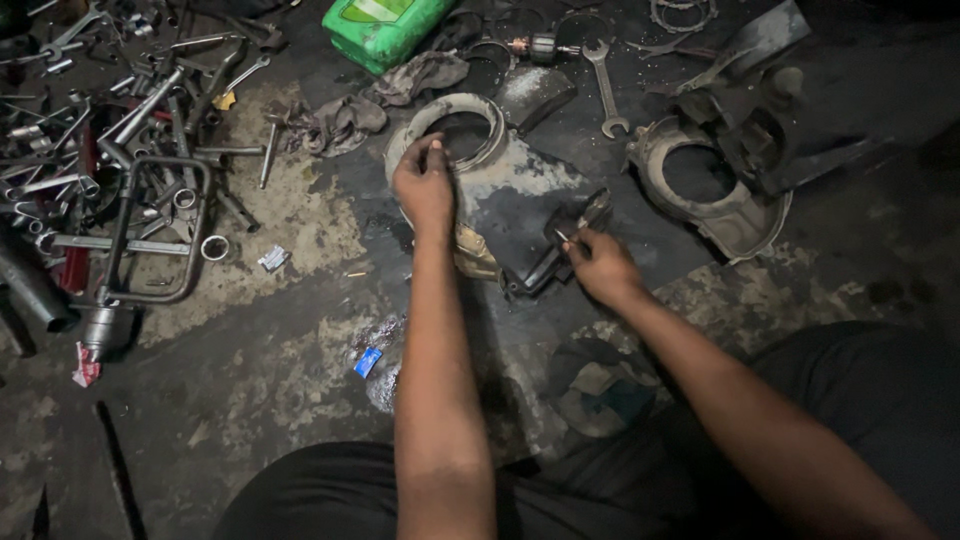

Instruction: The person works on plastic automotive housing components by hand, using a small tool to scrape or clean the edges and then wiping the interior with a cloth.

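Observation:
A dirty grey metal engine cover with a round opening lies on the floor in front of me. My left hand grips the ring-shaped rim of that opening. My right hand pinches a small thin tool against a dark bracket-like part at the cover's lower right edge. Both forearms reach in from the bottom of the view over my dark trousers.
A second similar housing lies to the right. An open-ended spanner and a green container sit at the top. Many wrenches, tubes and metal parts crowd the left. Greasy rags and scraps litter the stained floor.

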